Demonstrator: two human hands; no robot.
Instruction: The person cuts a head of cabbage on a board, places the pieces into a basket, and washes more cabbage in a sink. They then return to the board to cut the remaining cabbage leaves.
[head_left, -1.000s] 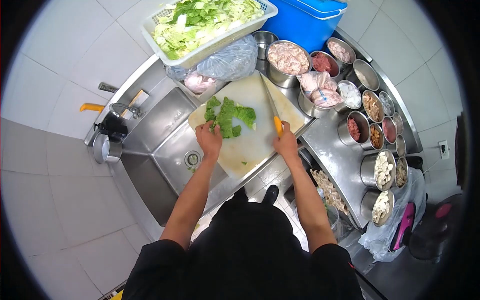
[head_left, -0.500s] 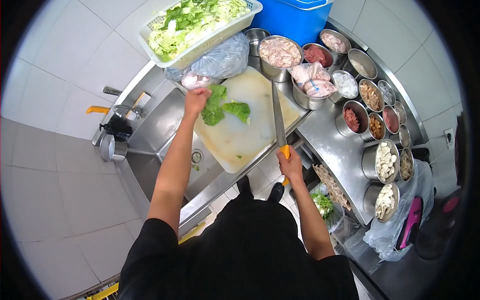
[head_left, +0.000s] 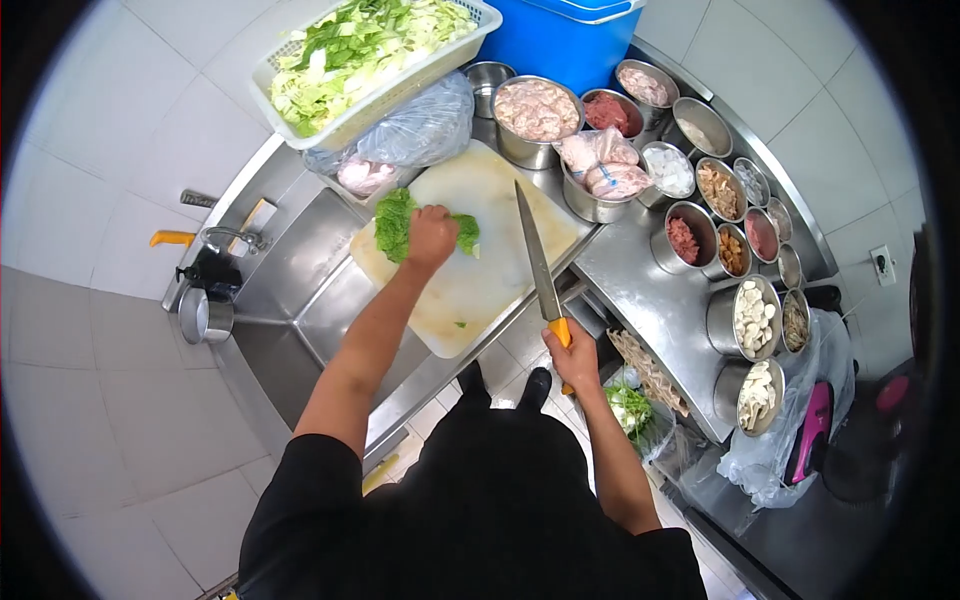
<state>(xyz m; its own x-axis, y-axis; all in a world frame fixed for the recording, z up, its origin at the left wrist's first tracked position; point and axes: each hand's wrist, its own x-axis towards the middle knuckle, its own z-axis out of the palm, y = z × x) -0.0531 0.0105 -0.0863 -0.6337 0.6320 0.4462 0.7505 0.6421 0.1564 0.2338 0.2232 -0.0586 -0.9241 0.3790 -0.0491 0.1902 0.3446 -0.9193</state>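
Observation:
On the white cutting board (head_left: 490,215) lie green leaf pieces, with a large crinkled cabbage leaf (head_left: 393,225) at the left and a smaller leaf piece (head_left: 467,233) to its right. My left hand (head_left: 433,237) is over them, fingers curled and closed on the leaf; the fingertips are partly hidden. My right hand (head_left: 573,356) grips the yellow handle of a long knife (head_left: 538,255). Its blade points away from me, over the right side of the board and apart from the leaves. A small green scrap (head_left: 460,324) rests near the board's front corner.
A white basket of cut greens (head_left: 385,105) stands behind the board, beside a plastic bag (head_left: 420,120). The sink (head_left: 300,300) is at left. Several metal containers, including one of raw meat (head_left: 537,140), line the right counter (head_left: 630,270). A blue bin (head_left: 560,40) stands behind.
My left hand has moved right and nearer me, from the large leaf's far edge to between the leaf pieces. The knife remains in my right hand. The whole view has shifted slightly.

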